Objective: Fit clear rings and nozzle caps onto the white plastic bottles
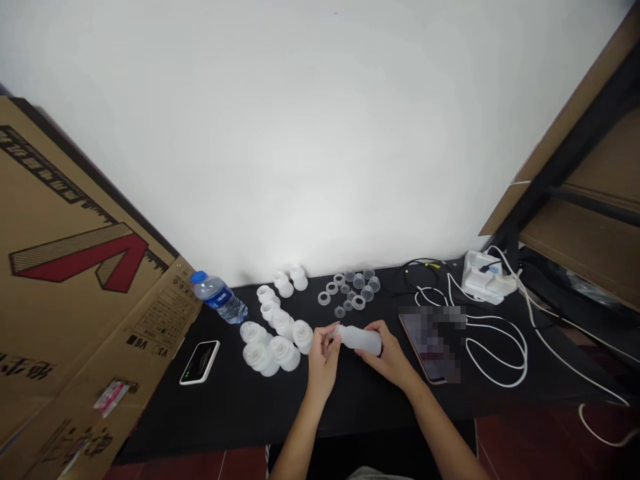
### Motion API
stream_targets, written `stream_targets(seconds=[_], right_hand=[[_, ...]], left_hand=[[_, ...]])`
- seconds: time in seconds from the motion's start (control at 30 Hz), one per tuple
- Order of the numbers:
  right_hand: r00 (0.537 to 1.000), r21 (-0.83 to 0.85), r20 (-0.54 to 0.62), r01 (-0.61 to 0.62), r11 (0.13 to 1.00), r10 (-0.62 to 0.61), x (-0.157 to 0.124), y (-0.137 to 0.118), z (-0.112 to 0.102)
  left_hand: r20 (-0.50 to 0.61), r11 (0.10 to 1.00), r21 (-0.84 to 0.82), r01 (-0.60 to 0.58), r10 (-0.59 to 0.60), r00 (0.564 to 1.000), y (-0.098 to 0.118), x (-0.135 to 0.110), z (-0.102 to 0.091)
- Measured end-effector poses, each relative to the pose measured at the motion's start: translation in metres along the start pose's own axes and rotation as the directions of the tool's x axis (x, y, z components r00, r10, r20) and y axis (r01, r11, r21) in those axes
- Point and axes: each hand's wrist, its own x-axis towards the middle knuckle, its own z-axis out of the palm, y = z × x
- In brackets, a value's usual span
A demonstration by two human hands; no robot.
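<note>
The left hand (325, 343) and right hand (387, 353) grip opposite ends of a white bottle (361, 339), long axis running sideways, neck leftward, bare tabletop (360, 403) toward the near edge

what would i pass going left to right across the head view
Cardboard box → water bottle → group of white bottles → left hand → held white bottle → right hand → phone → white power strip

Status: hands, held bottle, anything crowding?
Left hand on bottle, neck end. Right hand gripping base end. Bottle held sideways. Nearby: phone right of right hand, other bottles left of left hand.
</note>
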Motion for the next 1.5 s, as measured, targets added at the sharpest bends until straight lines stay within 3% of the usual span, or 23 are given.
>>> stream_targets(seconds=[0.2,0.43,0.63,0.8,1.0,1.13,1.3,1.5], right_hand=[[0.999,0.014,0.008,-0.049,0.999,0.048,0.0028,0.0037,-0.0020],[0.997,0.107,-0.006,0.078,0.991,-0.077,0.0032,0.0041,-0.0003],[0.995,0.138,-0.041,0.095,0.986,-0.090,0.0028,0.0033,-0.0009],[0.998,0.230,-0.069,0.024,0.973,-0.008,0.0014,0.0057,-0.0004],[0.993,0.409,-0.065,-0.059,0.911,0.094,0.0023,0.0051,-0.0026],[0.985,0.374,-0.083,-0.107,0.921,0.148,0.0039,0.0063,-0.0025],[0.966,0.229,-0.126,-0.193,0.954,0.226,0.0022,0.0090,-0.0032],[0.991,0.321,-0.109,-0.039,0.946,0.078,0.0027,0.0051,-0.0055]], left_hand=[[-0.039,1.000,0.020,0.016,-0.015,0.999,0.0005,0.0007,0.0000],[-0.037,0.943,0.330,0.047,-0.036,0.999,-0.0032,0.0028,-0.0083],[-0.031,0.939,0.342,0.028,-0.019,0.999,-0.0040,0.0006,-0.0070],[0.036,0.945,0.326,-0.024,0.013,0.999,-0.0002,-0.0026,-0.0044],[0.131,0.916,0.344,-0.204,0.169,0.977,0.0006,-0.0048,-0.0014],[0.140,0.859,0.436,-0.269,0.230,0.963,0.0003,-0.0052,-0.0031],[0.170,0.836,0.476,-0.273,0.217,0.961,-0.0008,-0.0067,-0.0048],[0.158,0.830,0.489,-0.268,0.218,0.963,-0.0045,-0.0043,-0.0054]])
